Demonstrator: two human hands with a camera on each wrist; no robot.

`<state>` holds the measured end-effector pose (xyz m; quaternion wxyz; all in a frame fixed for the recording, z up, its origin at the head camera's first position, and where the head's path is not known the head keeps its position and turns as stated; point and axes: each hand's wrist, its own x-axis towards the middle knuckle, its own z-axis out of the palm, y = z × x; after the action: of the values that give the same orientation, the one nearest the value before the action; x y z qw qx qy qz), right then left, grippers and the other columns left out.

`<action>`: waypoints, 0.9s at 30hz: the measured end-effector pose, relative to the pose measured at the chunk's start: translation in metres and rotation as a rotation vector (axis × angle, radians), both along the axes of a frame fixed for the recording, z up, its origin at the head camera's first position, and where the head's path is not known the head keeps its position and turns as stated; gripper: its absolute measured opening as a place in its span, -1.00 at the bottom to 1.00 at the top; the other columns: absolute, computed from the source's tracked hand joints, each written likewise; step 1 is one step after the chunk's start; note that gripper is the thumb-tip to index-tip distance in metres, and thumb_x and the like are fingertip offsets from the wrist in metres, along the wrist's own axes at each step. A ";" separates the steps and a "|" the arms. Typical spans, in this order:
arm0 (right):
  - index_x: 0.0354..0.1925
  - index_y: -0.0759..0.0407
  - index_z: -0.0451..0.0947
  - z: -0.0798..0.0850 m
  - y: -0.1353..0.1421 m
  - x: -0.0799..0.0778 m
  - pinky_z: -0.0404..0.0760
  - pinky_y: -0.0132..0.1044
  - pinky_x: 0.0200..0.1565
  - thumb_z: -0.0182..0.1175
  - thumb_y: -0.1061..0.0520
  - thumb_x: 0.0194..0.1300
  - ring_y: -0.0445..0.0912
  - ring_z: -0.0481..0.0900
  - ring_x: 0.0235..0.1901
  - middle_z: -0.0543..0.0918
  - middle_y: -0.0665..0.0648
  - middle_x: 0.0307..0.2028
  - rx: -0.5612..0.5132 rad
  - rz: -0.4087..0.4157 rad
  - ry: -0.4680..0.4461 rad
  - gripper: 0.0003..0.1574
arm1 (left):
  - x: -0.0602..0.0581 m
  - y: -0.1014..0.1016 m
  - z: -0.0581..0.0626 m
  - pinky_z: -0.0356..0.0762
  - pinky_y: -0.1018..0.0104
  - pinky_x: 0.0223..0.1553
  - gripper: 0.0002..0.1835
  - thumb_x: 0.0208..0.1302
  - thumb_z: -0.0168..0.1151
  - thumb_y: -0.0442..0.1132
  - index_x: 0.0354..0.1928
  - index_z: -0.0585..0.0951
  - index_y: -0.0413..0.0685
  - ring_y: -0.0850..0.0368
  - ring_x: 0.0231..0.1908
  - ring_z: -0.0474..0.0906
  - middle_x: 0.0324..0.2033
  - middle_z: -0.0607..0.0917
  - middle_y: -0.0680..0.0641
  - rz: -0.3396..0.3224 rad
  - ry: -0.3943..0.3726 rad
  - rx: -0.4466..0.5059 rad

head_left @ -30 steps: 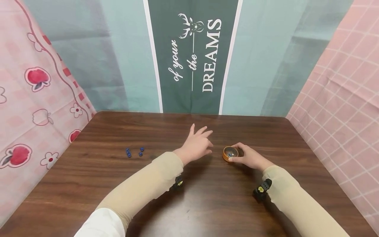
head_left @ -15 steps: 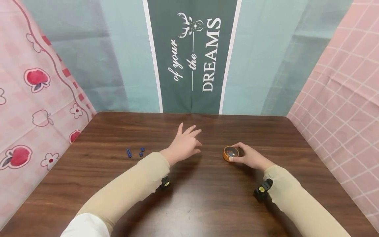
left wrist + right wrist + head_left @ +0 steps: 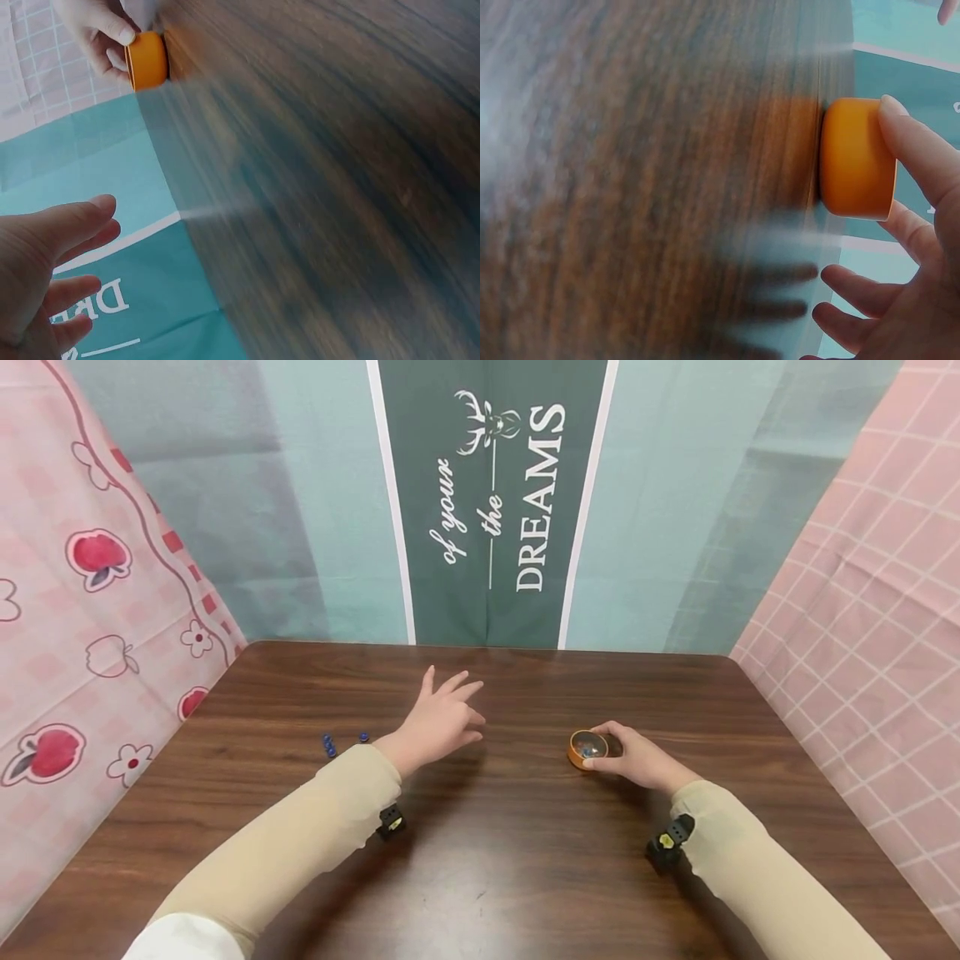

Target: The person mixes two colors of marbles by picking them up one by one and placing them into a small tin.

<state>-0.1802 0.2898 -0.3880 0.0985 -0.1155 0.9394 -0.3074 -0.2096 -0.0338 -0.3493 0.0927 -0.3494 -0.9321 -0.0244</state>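
Observation:
My right hand holds a small round orange bowl on the wooden table, thumb and a finger at its rim, the other fingers spread beside it. Small blue and reddish bits show inside it in the head view. To the left, my left hand hovers over the table with fingers apart and nothing in them. Small round blue pieces lie on the table left of that hand, one blue piece right by the sleeve. The left forearm hides part of that area.
The brown wooden table reaches back to a blue-green cloth with lettering on a dark stripe. Pink patterned cloths hang at the left and at the right. Each wrist carries a black camera mount.
My left hand has moved left across the table, away from the bowl and toward the blue pieces, its sleeve now covering one of them. My right hand and the bowl have stayed in place.

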 end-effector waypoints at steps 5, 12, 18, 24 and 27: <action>0.15 0.26 0.35 0.000 0.000 0.001 0.31 0.19 0.08 0.29 -0.17 0.13 0.24 0.35 0.13 0.43 0.35 0.09 0.005 -0.009 -0.007 -0.22 | -0.001 -0.012 0.001 -0.33 -0.32 0.23 -0.77 0.11 0.34 0.00 -0.19 0.74 0.18 -0.05 0.36 0.04 0.27 0.37 -0.04 0.009 -0.002 0.019; 0.14 0.26 0.35 0.000 0.000 0.002 0.33 0.17 0.07 0.30 -0.15 0.13 0.22 0.36 0.10 0.44 0.34 0.07 0.001 -0.010 -0.001 -0.24 | -0.003 -0.026 0.002 -0.33 -0.32 0.23 -0.79 0.10 0.35 -0.01 -0.20 0.74 0.20 -0.04 0.36 0.05 0.27 0.38 -0.04 0.031 -0.004 0.027; 0.14 0.26 0.35 0.000 0.000 0.002 0.32 0.18 0.07 0.29 -0.16 0.14 0.24 0.36 0.12 0.43 0.35 0.08 0.009 -0.011 -0.008 -0.24 | -0.005 -0.038 0.002 -0.35 -0.33 0.23 -0.78 0.11 0.35 -0.02 -0.19 0.74 0.16 -0.06 0.36 0.05 0.28 0.37 -0.07 0.046 -0.014 0.041; 0.15 0.26 0.35 0.001 -0.001 0.000 0.36 0.16 0.04 0.28 -0.17 0.14 0.23 0.39 0.10 0.45 0.36 0.07 0.016 -0.005 -0.001 -0.23 | -0.004 -0.052 0.003 -0.32 -0.36 0.21 -0.79 0.08 0.37 -0.04 -0.22 0.75 0.14 -0.08 0.35 0.08 0.25 0.40 -0.08 0.058 -0.005 0.055; 0.16 0.25 0.35 0.001 -0.001 0.001 0.35 0.17 0.05 0.28 -0.19 0.14 0.23 0.38 0.11 0.44 0.36 0.08 0.019 -0.007 -0.004 -0.22 | -0.005 -0.059 0.002 -0.33 -0.36 0.21 -0.80 0.08 0.38 -0.05 -0.23 0.75 0.14 -0.08 0.35 0.08 0.25 0.40 -0.08 0.067 -0.006 0.060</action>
<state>-0.1794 0.2890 -0.3868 0.1001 -0.1106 0.9425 -0.2992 -0.2143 -0.0925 -0.3470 0.1008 -0.3147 -0.9425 -0.0503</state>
